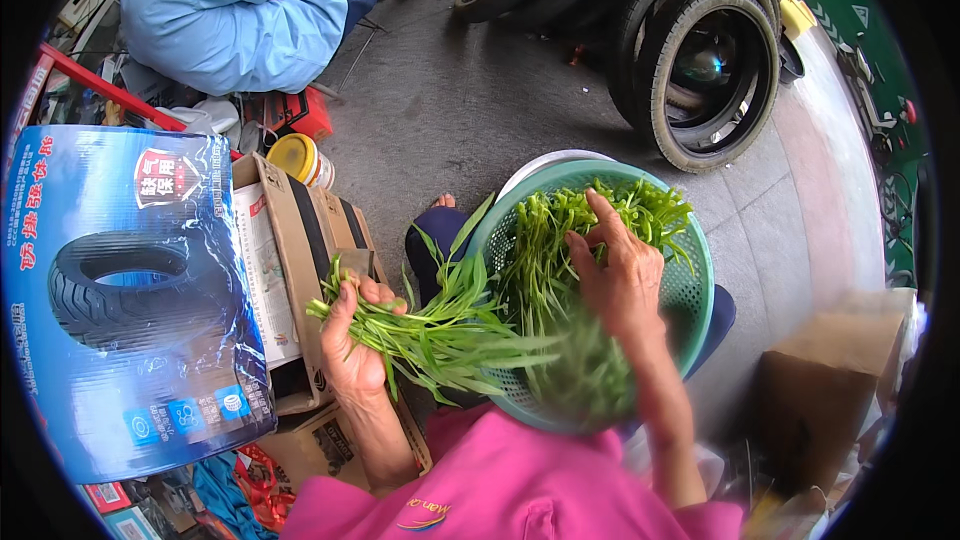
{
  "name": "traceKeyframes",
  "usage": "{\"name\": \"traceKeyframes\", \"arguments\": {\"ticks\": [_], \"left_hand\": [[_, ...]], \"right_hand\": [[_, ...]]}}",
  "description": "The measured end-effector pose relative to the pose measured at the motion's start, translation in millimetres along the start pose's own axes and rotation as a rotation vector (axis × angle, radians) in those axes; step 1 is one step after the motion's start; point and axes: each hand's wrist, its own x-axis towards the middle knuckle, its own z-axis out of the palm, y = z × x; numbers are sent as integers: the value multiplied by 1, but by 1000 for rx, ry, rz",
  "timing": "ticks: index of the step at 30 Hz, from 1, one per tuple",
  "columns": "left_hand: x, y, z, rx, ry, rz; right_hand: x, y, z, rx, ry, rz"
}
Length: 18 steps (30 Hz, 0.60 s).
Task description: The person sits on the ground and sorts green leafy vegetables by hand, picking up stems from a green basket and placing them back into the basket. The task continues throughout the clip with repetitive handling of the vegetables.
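Grasping a bunch of leafy green stems (430, 335): left hand (352, 345), thumb and fingers closed around the stem ends, leaves trailing right over the colander's near-left rim.

Right hand (620, 270): above the colander, index finger extended, thumb set apart from it, other fingers curled; cannot tell whether anything is held beneath the palm.

Colander (690, 290), 1, green plastic, round, perforated: between the wearer's knees, below the right hand. Contents: heap of greens (540, 260), stems and leaves, with a blurred patch near the forearm.

White basin (540, 162), 1: edge showing past the colander's far rim.

Pink shirt (520, 480), 1: worn by the person at work, lower edge of view.

Left side: open cardboard box (330, 230), 1; large blue box (150, 380), 1, tyre pictured on its face; yellow-lidded tub (293, 156), 1; red box (305, 118), 1, just beyond the tub.

Far left: seated person (230, 15), 1, light blue shirt, dark shorts.

Far right: black tyres (665, 90), 2 foremost upright on the grey floor (430, 90), others behind.

Lower right: brown carton (825, 390), 1, partly blurred.
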Motion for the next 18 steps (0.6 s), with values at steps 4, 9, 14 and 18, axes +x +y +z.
{"name": "traceKeyframes", "arguments": {"ticks": [4,9,14,18], "left_hand": [[0,2,11,242,-286,-86],[-6,-2,20,328,-284,-122],[-11,-11,19,489,-207,-115],[-13,-25,35,520,-280,-210]], "right_hand": [[12,16,15,-127,-49,-127],[-2,12,-8,251,-19,-53],[-24,18,-62,807,-46,300],[-34,51,-70,1223,-13,389]]}}
